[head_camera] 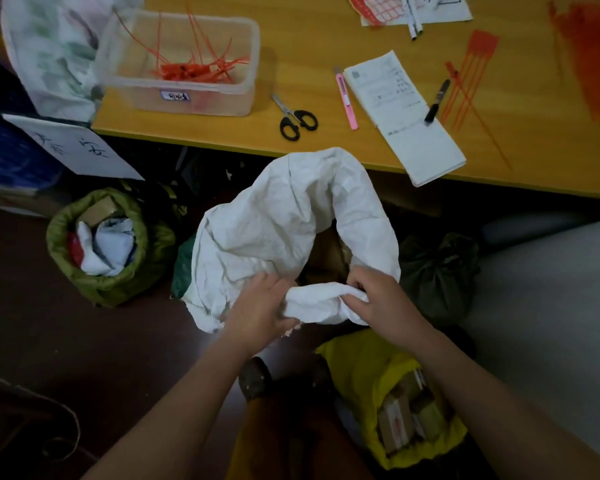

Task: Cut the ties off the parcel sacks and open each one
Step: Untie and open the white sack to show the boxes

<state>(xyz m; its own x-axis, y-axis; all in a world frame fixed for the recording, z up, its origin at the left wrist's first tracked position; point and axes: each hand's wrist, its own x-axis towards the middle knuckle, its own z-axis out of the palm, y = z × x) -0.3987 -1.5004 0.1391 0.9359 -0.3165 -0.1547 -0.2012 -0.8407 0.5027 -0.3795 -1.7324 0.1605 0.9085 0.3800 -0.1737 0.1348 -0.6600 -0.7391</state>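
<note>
- On the floor in front of the counter (326, 46), a white sack (274, 223) stands with its mouth spread open; brown parcels show dimly inside.
- The left hand (257, 310) is clenched on the near rim of the white sack, fingers curled round a bunched fold of fabric.
- The right hand (378, 299) has its grip on the same rim, just to the right, pinching the rolled edge.
- To the left, a green sack (108, 268) sits open on the floor with white and red packets showing in its mouth.
- Near and to the right, a yellow sack (371, 368) lies open, with boxes visible inside.
- Right of the white sack, a dark sack (437, 271) sits with its neck gathered shut.
- On the counter, black-handled scissors (297, 119) lie near the edge, apart from both hands.
- Right of the scissors lie a pink utility knife (346, 98) and a white notepad (406, 123) with a black pen (437, 102) resting on it.
- On the left of the counter, a clear plastic tub (177, 60) holds cut orange ties (194, 69).
- More orange ties lie loose at the far right of the counter.
</note>
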